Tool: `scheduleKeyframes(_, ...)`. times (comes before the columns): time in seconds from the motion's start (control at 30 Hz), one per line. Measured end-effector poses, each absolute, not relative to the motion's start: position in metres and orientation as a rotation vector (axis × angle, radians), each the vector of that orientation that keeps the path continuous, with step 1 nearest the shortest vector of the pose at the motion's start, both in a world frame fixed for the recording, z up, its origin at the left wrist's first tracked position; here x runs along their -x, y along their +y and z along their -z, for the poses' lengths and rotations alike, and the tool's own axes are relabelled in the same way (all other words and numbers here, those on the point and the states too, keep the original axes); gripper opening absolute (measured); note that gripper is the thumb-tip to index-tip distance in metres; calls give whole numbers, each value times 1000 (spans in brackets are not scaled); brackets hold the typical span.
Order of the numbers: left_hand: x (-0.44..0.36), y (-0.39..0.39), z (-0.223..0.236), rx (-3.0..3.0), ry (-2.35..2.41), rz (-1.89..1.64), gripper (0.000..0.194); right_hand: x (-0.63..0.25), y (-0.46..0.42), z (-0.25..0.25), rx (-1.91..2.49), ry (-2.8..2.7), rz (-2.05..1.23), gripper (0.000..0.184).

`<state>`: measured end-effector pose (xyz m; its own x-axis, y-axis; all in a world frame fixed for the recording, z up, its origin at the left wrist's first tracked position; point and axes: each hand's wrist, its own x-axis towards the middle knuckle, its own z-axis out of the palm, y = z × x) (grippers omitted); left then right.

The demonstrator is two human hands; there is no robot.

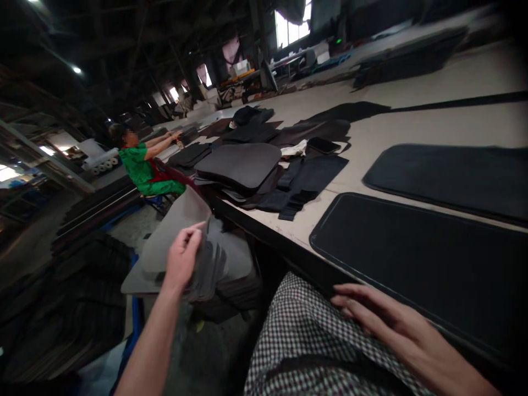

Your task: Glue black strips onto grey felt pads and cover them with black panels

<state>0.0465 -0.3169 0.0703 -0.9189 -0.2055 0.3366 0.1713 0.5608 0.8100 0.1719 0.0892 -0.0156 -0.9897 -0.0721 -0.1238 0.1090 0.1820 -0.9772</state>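
Head view, one only: taken from the wearer's head, facing forward and down, scene tilted. Close range: checked cloth point(297, 335), lower centre; right hand point(388, 319), lower right; left hand point(183, 256), left of centre. Mid range: table point(437, 127), right half; co-worker point(140, 168), upper left. Far range: window point(287, 34), top.

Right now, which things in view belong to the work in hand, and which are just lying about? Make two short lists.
Likely part of the work:
grey mats, at the left hand
black mat, near the right hand

Seemingly lying about:
white cloth on the table
white rolls in the background
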Motion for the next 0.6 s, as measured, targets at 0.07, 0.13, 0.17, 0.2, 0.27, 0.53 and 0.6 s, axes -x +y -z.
scheduleKeyframes(0.07, -69, -245, -59, 293, -2499, 1475, 26, -161, 67, 4, 39, 2146, 1982, 55)
scheduleKeyframes(0.13, -93, -182, -43, 547, -2574, 1618, 21, -152, 53, 3, 37, 2063, 2089, 61)
scheduleKeyframes(0.17, -105, -156, -34, 663, -2593, 1670, 20, -149, 51, 6, 5, 2058, 2134, 62)
scheduleKeyframes(0.2, -115, -137, -27, 805, -2604, 1699, 20, -147, 51, 10, -48, 2069, 2166, 61)
scheduleKeyframes(0.27, -130, -114, -16, 1182, -2608, 1698, 22, -148, 56, 23, -209, 2149, 2178, 57)
scheduleKeyframes(0.53, -92, -193, 61, -46, -2492, 2102, 36, -173, 87, 36, -709, 2256, 2180, 53)
scheduleKeyframes(0.6, -72, -219, 98, -334, -2414, 2097, 69, -176, 90, 31, -725, 2211, 2215, 53)
